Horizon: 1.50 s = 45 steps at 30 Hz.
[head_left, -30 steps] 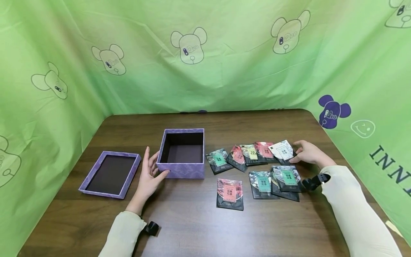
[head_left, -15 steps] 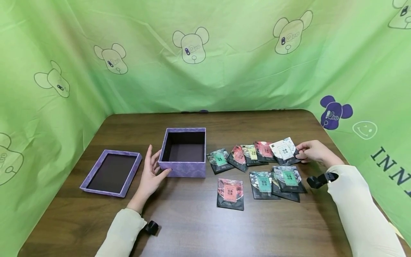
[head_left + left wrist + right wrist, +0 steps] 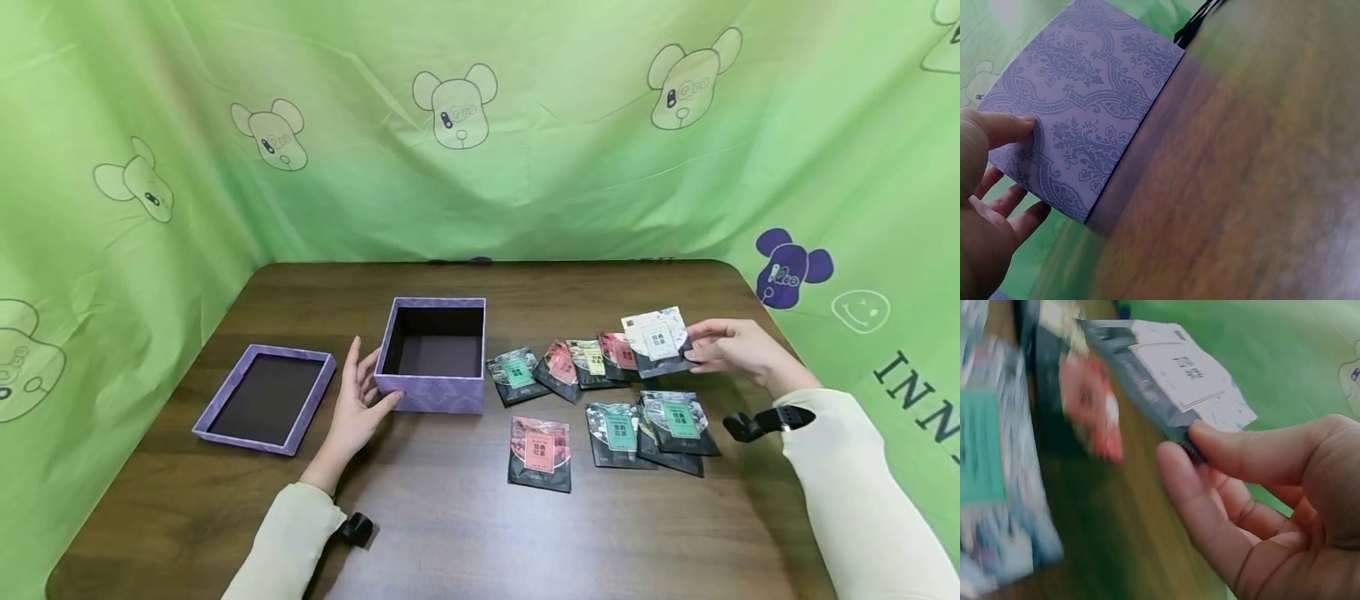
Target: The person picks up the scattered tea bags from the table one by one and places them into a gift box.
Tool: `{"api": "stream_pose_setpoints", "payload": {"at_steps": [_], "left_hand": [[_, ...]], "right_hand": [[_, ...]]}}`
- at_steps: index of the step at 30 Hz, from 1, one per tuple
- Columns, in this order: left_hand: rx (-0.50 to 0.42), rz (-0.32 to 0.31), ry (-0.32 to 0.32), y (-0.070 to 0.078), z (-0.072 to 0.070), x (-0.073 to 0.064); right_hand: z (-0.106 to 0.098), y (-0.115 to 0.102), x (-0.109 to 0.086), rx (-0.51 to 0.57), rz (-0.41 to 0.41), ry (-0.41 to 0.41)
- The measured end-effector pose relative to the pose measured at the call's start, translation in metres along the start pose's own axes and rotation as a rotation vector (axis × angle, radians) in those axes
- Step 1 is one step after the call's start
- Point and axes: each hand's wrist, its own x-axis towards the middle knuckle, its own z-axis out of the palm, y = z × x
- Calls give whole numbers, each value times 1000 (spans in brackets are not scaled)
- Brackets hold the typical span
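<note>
An open purple patterned box (image 3: 431,396) with a dark inside stands near the middle of the table. At its front left corner is my left hand (image 3: 352,421); the thumb touches the front face and the fingers, fairly straight, lie along the left side. My right hand (image 3: 738,354) pinches a white and black tea sachet (image 3: 658,340) by its right edge, between thumb and fingers. In the right wrist view the sachet (image 3: 1179,372) is tilted and raised above the table. Below it lie other sachets, among them a red one (image 3: 619,354) and a green-labelled one (image 3: 678,421).
The box's purple lid (image 3: 313,408) lies upturned at the left. A row of sachets (image 3: 517,375) runs right of the box. Nearer me are a pink-labelled sachet (image 3: 538,454) and a teal-labelled one (image 3: 619,435). A green curtain (image 3: 525,192) hangs behind the wooden table (image 3: 450,517).
My right hand has taken hold of the white sachet at the row's right end and lifted it off the table. My left hand has stayed at the box.
</note>
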Motion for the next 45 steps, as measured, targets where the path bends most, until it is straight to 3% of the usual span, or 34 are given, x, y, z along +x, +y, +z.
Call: {"api": "stream_pose_setpoints", "payload": {"at_steps": [3, 8, 29, 37, 45], "left_hand": [[-1, 9, -4, -1, 1, 1], [0, 14, -3, -1, 2, 2], [-3, 4, -15, -4, 7, 2], [7, 14, -16, -5, 5, 2], [5, 43, -2, -9, 1, 0]], "right_hand": [[7, -8, 0, 113, -7, -1], [25, -20, 2, 204, -25, -8], [112, -70, 20, 208, -24, -92], [147, -79, 36, 186, -56, -127], [186, -87, 60, 213, -6, -137]]}}
